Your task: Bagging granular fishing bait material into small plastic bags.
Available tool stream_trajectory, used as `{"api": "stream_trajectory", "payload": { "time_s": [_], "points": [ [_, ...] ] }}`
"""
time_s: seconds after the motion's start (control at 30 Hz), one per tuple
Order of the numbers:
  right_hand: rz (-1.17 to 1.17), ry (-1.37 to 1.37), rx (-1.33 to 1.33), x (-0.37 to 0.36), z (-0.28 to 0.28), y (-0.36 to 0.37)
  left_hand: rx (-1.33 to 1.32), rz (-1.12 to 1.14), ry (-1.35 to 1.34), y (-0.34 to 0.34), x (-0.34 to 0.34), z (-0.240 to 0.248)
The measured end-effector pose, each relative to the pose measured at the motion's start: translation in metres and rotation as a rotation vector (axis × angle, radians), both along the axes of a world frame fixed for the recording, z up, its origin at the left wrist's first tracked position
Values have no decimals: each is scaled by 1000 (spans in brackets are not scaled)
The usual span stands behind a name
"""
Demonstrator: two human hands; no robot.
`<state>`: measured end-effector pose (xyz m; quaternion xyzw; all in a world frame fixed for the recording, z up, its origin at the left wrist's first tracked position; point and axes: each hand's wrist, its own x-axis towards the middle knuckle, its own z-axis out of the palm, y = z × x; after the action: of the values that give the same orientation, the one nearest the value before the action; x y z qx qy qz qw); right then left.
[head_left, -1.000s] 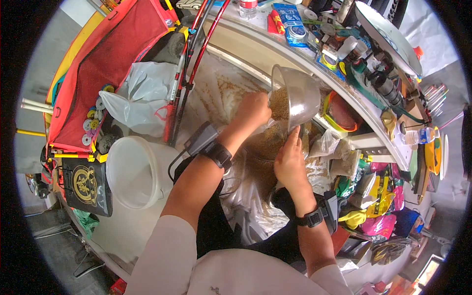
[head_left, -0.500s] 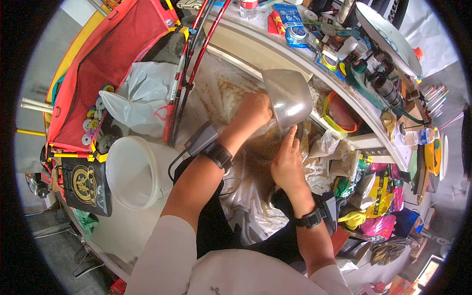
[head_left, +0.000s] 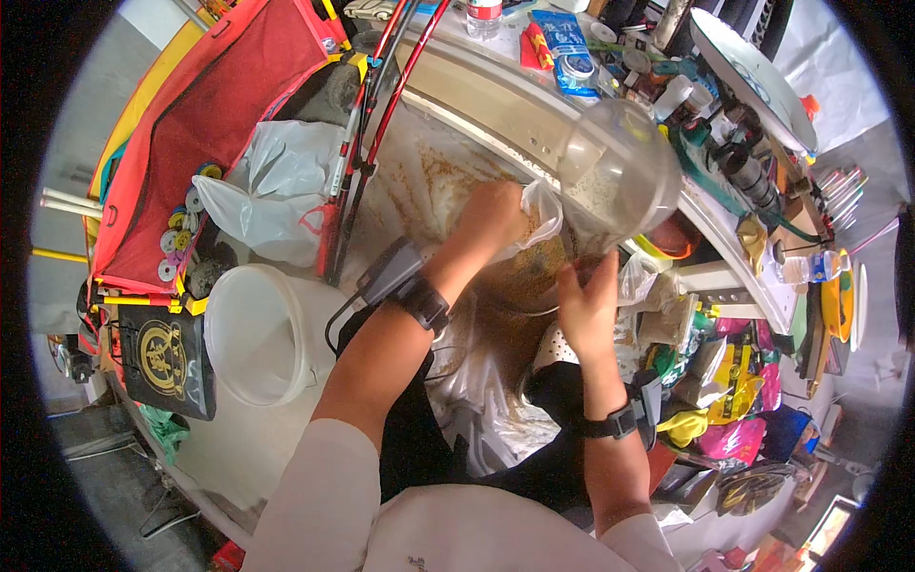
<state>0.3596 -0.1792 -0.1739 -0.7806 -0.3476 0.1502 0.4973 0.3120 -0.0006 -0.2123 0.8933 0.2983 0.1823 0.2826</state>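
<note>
In my right hand [head_left: 589, 310] is a see-through smoky plastic bowl [head_left: 624, 167], gripped at its near edge and tilted up; the fingers are slightly blurred. My left hand [head_left: 491, 219] is closed on the gathered edge of a clear plastic bag [head_left: 543, 214], just left of the bowl. Below and between both hands lies a brown grainy material [head_left: 522, 276] in a round container whose rim only partly shows. More clear plastic sheeting [head_left: 491, 400], smeared with brown, spreads toward my legs.
A white bucket [head_left: 253, 334] stands at the left beside a black bag [head_left: 164, 362]. Red and black rods [head_left: 360, 143] lean near a white plastic bag [head_left: 276, 181] and a red fabric bin [head_left: 205, 133]. A cluttered shelf [head_left: 534, 91] curves along the far right, with colourful packets [head_left: 739, 381] below.
The bowl has moved right and toward the shelf, turning as my right hand shifted right with it. The bag edge at my left hand now shows; the left hand has barely moved.
</note>
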Motion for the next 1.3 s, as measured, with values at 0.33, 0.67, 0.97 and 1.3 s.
{"api": "stream_trajectory", "payload": {
  "time_s": [0.33,0.67,0.97,1.3],
  "points": [
    [-191,182,146,23,2,-5,-47,-144,-209,-20,-10,29],
    [-219,81,254,29,4,-3,-253,-261,-296,-39,-28,47],
    [-153,145,348,30,-14,-3,-354,-211,-227,-32,-30,51],
    [-176,215,337,31,-36,-10,-149,-152,-132,-27,-26,28]
  ]
}}
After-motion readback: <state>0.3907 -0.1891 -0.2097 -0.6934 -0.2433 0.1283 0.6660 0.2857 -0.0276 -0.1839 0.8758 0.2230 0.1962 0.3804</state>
